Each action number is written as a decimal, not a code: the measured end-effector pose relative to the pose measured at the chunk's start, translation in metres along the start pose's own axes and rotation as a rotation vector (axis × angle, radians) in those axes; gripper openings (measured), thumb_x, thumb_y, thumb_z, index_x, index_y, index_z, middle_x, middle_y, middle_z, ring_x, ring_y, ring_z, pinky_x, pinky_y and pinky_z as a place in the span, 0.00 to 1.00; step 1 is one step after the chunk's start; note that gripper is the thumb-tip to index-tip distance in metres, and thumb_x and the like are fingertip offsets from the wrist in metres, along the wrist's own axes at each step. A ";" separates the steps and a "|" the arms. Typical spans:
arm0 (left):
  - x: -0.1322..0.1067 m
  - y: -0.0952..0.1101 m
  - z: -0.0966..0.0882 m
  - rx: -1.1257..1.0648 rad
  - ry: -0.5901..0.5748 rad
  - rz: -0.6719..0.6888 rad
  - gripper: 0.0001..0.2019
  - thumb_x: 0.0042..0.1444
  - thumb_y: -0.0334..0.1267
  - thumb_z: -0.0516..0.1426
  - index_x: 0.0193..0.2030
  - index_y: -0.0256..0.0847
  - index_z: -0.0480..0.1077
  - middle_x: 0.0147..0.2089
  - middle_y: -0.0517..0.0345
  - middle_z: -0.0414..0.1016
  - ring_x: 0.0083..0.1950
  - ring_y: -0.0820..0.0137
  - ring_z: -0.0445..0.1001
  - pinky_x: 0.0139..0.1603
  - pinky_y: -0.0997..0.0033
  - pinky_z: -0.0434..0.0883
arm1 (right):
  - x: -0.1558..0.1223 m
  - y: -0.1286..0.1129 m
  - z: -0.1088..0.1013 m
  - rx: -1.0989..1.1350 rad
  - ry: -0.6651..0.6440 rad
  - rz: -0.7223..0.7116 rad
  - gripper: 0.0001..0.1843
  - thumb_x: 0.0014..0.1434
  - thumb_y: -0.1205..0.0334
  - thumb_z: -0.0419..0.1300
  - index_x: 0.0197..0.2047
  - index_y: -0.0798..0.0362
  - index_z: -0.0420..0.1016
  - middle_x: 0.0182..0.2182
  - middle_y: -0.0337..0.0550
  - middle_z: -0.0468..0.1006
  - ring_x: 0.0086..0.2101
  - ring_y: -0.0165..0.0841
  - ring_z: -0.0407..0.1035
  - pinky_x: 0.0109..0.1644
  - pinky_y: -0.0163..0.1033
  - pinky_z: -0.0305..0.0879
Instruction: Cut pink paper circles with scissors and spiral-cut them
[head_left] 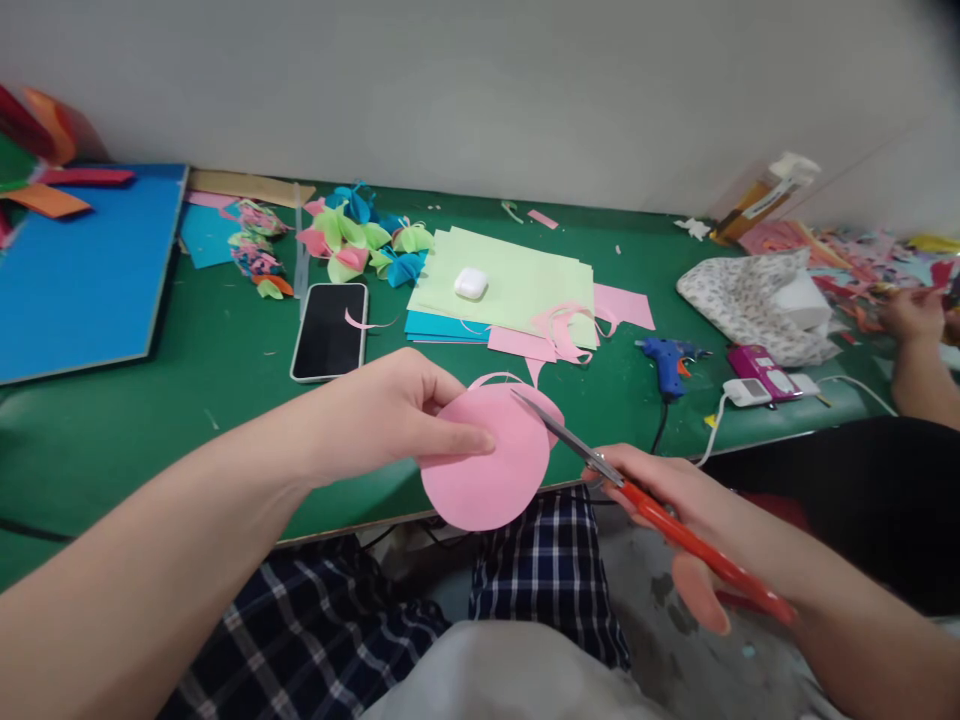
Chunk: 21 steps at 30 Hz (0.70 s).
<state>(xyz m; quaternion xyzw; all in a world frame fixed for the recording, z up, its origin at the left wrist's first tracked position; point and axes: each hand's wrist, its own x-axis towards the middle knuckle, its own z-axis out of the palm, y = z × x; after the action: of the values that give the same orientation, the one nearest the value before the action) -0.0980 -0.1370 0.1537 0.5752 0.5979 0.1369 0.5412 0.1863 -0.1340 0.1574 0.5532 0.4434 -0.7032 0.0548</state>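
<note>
My left hand [420, 410] pinches a round piece of pink paper [487, 480] between thumb and fingers, over the front edge of the table. A thin strip curls from the paper's upper rim. In my right hand [660, 490] is a pair of scissors with orange-red handles [705, 555]. Their blades [562, 432] meet the upper right rim of the circle. Just beyond lie pink paper offcuts [566, 325] on a stack of pale green sheets [510, 275], with blue sheets [442, 327] underneath.
A phone [330, 335] and folded paper flowers [352, 240] lie on the green table [225, 410]. A white case [471, 283] rests on the stack. To the right are a blue glue gun [667, 365], a purple power strip [761, 372] and another person's hand [915, 315].
</note>
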 end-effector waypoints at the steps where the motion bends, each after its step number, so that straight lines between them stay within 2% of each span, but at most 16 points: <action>1: 0.000 0.001 -0.001 0.012 0.001 -0.010 0.10 0.46 0.45 0.64 0.20 0.43 0.78 0.23 0.59 0.70 0.27 0.70 0.67 0.25 0.75 0.61 | 0.000 0.000 0.000 -0.006 -0.009 0.001 0.19 0.64 0.40 0.54 0.42 0.47 0.67 0.16 0.25 0.45 0.13 0.32 0.69 0.17 0.29 0.40; 3: 0.000 0.003 -0.003 0.033 -0.003 -0.033 0.10 0.45 0.46 0.64 0.20 0.43 0.77 0.24 0.60 0.70 0.28 0.70 0.68 0.25 0.75 0.61 | -0.001 0.000 -0.001 -0.035 -0.009 -0.008 0.19 0.62 0.40 0.57 0.43 0.47 0.67 0.14 0.25 0.49 0.13 0.32 0.70 0.17 0.29 0.38; 5: 0.000 0.005 -0.004 0.049 -0.013 -0.050 0.11 0.44 0.46 0.65 0.19 0.44 0.76 0.23 0.60 0.70 0.28 0.70 0.68 0.25 0.75 0.62 | -0.001 0.001 -0.003 -0.078 -0.013 -0.004 0.19 0.60 0.42 0.59 0.44 0.47 0.67 0.14 0.27 0.58 0.14 0.30 0.70 0.16 0.28 0.37; 7: 0.001 0.006 -0.005 0.061 -0.028 -0.057 0.11 0.44 0.46 0.65 0.19 0.44 0.76 0.22 0.61 0.70 0.28 0.71 0.67 0.25 0.75 0.62 | -0.001 0.004 -0.004 -0.106 -0.024 0.008 0.19 0.61 0.43 0.59 0.46 0.47 0.66 0.14 0.29 0.64 0.13 0.29 0.68 0.16 0.28 0.38; 11: 0.002 0.006 -0.005 0.080 -0.028 -0.052 0.12 0.44 0.48 0.65 0.18 0.43 0.76 0.22 0.59 0.70 0.27 0.69 0.67 0.25 0.73 0.62 | -0.001 0.009 -0.006 -0.100 -0.024 0.018 0.19 0.61 0.42 0.56 0.46 0.47 0.66 0.10 0.30 0.65 0.12 0.30 0.64 0.15 0.28 0.42; 14: 0.004 0.004 -0.005 0.092 -0.008 -0.031 0.14 0.43 0.50 0.65 0.17 0.43 0.75 0.21 0.58 0.69 0.26 0.69 0.66 0.24 0.72 0.60 | 0.000 0.010 -0.006 -0.078 -0.010 0.015 0.18 0.60 0.43 0.56 0.46 0.47 0.67 0.10 0.32 0.69 0.12 0.30 0.65 0.15 0.29 0.42; 21: 0.003 0.004 -0.006 0.107 -0.031 -0.012 0.14 0.42 0.50 0.64 0.16 0.44 0.74 0.20 0.58 0.67 0.24 0.69 0.64 0.23 0.72 0.57 | -0.003 0.007 -0.008 -0.164 -0.047 -0.028 0.10 0.63 0.54 0.54 0.47 0.46 0.68 0.09 0.31 0.68 0.12 0.30 0.65 0.16 0.28 0.41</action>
<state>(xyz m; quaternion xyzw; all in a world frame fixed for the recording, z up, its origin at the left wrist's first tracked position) -0.1000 -0.1301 0.1574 0.6018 0.5993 0.0928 0.5197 0.1973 -0.1338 0.1559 0.5238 0.5057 -0.6781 0.1003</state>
